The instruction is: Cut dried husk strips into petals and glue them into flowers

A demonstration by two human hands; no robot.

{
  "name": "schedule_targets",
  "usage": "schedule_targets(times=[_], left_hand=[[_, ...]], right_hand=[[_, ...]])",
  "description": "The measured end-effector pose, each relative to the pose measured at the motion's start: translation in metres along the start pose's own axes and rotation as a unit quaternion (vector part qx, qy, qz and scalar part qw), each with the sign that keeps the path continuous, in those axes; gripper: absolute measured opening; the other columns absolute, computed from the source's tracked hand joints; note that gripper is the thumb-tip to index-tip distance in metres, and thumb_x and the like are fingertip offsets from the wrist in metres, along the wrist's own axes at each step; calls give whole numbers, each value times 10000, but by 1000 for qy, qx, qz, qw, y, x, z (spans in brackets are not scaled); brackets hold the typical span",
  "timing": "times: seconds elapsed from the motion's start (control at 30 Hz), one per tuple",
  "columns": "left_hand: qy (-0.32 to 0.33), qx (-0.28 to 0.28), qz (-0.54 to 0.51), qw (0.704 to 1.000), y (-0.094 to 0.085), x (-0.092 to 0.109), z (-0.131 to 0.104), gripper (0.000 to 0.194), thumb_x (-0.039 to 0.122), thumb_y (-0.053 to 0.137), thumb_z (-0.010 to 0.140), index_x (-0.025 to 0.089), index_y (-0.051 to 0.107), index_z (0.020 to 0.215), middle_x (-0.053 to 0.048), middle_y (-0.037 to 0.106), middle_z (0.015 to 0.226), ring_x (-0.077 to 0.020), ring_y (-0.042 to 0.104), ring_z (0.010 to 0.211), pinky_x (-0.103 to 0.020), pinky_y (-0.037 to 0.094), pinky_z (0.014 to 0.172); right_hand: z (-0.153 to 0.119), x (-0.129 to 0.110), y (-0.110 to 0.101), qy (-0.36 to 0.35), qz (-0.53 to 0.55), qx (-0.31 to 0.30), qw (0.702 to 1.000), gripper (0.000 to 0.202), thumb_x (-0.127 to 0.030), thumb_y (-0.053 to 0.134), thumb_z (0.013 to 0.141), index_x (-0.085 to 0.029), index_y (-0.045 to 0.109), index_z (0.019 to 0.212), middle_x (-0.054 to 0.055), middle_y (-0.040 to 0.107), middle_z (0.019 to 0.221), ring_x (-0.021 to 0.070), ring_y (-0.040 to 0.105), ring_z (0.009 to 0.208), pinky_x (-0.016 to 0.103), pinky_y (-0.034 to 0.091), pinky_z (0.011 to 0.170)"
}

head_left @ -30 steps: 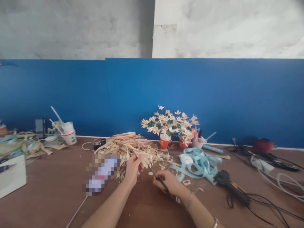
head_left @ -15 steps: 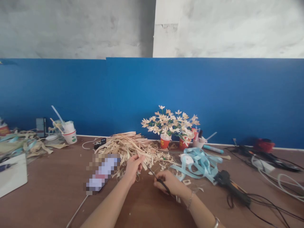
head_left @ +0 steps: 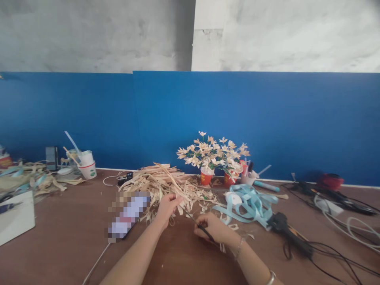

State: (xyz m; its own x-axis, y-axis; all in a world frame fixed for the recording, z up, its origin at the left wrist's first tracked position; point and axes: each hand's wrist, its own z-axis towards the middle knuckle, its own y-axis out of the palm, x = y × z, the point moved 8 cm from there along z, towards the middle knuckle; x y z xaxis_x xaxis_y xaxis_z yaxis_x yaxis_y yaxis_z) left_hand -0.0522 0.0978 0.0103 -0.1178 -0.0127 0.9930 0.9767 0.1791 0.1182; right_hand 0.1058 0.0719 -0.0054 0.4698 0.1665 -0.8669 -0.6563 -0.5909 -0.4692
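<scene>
My left hand (head_left: pixel 166 209) pinches a long pale strip of dried husk (head_left: pixel 171 179) between thumb and fingers, above the near edge of a heap of similar strips (head_left: pixel 144 180). My right hand (head_left: pixel 214 228) is closed around dark-handled scissors (head_left: pixel 204 231). Their thin blades point up and left, toward the fingertips of my left hand. Whether the blades touch the strip is too small to tell. Small cut scraps (head_left: pixel 204 198) lie behind my hands, in front of the potted flowers.
Pale handmade flowers (head_left: pixel 204 151) stand in red cups at the back. Right of my hands lie tangled light-blue ribbon (head_left: pixel 252 204), a black glue gun (head_left: pixel 292 236) and cables. A blurred-out phone (head_left: pixel 129 217) lies left. White cups (head_left: pixel 88 170) and more strips stand farther left.
The far end of the husk strip has swung up and left. Both hands have shifted very slightly to the right and keep their holds.
</scene>
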Motion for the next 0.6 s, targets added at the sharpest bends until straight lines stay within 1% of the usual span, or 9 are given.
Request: schedule_targets(times=[0.17, 0.27, 0.37, 0.47, 0.6], left_hand=[[2, 9, 20, 1000, -1, 2, -1, 291, 407, 715, 547, 146, 586, 536, 97, 307, 333, -37, 226, 332, -192, 112, 372], [14, 13, 33, 999, -1, 3, -1, 293, 415, 712, 548, 149, 592, 525, 95, 306, 337, -42, 228, 337, -192, 137, 370], [45, 32, 45, 997, -6, 7, 0, 275, 407, 701, 568, 149, 612, 536, 68, 400, 388, -64, 317, 382, -192, 227, 396], [84, 59, 55, 993, -10, 14, -1, 251, 392, 690, 586, 145, 646, 576, 28, 521, 492, -101, 429, 483, -203, 326, 476], [88, 85, 56, 991, -13, 18, -3, 278, 416, 698, 560, 146, 633, 541, 28, 508, 479, -111, 430, 488, -213, 323, 492]], right_hand=[[0, 2, -2, 4, -14, 5, 1000, 93, -231, 567, 642, -150, 583, 600, -60, 473, 395, 54, 387, 327, 140, 264, 315], [-2, 1, -2, 16, -7, -2, 1000, 112, -252, 569, 656, -153, 575, 605, -60, 479, 394, 51, 389, 316, 135, 268, 305], [-4, -1, 0, 31, 10, -19, 999, 150, -306, 593, 665, -157, 577, 661, -60, 506, 411, 58, 424, 321, 135, 312, 311], [-6, -2, 2, 32, 22, -37, 999, 182, -337, 603, 673, -157, 578, 685, -59, 519, 419, 64, 447, 327, 140, 341, 321], [-6, -2, 3, 30, 14, -38, 999, 197, -348, 607, 678, -155, 578, 651, -57, 518, 419, 58, 432, 318, 142, 331, 318]])
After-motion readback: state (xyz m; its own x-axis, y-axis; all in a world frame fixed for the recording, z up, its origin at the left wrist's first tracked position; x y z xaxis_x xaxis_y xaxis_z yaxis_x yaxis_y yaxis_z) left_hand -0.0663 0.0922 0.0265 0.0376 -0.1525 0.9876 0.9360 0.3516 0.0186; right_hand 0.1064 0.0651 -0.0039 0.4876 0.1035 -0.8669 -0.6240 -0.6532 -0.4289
